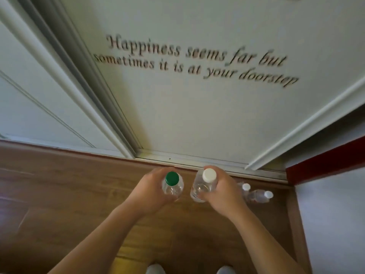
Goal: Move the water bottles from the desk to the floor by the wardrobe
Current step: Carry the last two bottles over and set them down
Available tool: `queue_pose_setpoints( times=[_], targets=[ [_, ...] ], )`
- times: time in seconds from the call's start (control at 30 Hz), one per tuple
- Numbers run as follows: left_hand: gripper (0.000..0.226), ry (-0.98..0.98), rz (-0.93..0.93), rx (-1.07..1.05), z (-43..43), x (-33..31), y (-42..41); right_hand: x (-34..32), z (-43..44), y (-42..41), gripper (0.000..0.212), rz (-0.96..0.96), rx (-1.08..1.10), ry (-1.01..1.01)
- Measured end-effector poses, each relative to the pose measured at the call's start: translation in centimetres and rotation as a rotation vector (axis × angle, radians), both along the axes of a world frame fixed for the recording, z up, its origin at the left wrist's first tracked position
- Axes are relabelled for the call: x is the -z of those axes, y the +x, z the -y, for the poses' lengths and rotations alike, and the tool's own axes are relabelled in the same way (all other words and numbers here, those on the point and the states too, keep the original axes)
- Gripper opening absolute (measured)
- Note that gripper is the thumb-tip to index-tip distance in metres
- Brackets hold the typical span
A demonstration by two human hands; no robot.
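My left hand [149, 191] grips a clear water bottle with a green cap [172, 184], held upright above the wooden floor. My right hand [222, 191] grips a clear bottle with a white cap [205, 184], also upright, beside the first. Both are held just in front of the white wardrobe door [197, 115], which carries dark lettering. Two more white-capped bottles stand on the floor to the right, near the wardrobe's bottom rail: one [245, 189] partly hidden by my right hand, the other [261, 196] beside it.
The wardrobe's sliding-door track [197, 160] runs along the floor ahead. A second wardrobe door panel [39, 105] is at the left. A white wall with a dark red edge [325, 161] closes the right side. Brown wooden floor [69, 194] stretches left. My shoe tips [156, 269] show at the bottom.
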State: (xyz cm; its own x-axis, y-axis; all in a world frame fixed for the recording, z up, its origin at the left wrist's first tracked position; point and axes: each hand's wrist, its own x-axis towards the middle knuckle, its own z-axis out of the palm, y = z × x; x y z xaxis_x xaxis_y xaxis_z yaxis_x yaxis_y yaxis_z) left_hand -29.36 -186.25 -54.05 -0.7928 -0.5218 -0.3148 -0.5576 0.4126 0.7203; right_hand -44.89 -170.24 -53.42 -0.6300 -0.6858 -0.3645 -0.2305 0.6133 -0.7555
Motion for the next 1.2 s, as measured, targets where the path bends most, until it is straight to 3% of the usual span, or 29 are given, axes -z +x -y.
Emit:
queue_pose_setpoints(
  times=[0.23,0.47,0.67,1.2],
  targets=[
    [0.067,-0.015,-0.032,0.090,2.4,20.0,-1.9,19.6,1.9,-1.2,0.060,0.001,0.082,0.025],
    [0.072,-0.035,-0.040,0.151,3.8,32.2,-4.2,30.6,3.3,-3.2,0.055,-0.005,0.112,0.027],
    [0.071,-0.037,-0.025,0.192,3.7,35.8,-5.8,34.2,3.3,-4.8,0.060,0.002,0.105,0.052],
    [0.081,-0.019,0.051,0.185,3.6,36.8,-7.1,37.2,2.9,-5.6,0.074,0.046,0.128,0.062]
  ],
)
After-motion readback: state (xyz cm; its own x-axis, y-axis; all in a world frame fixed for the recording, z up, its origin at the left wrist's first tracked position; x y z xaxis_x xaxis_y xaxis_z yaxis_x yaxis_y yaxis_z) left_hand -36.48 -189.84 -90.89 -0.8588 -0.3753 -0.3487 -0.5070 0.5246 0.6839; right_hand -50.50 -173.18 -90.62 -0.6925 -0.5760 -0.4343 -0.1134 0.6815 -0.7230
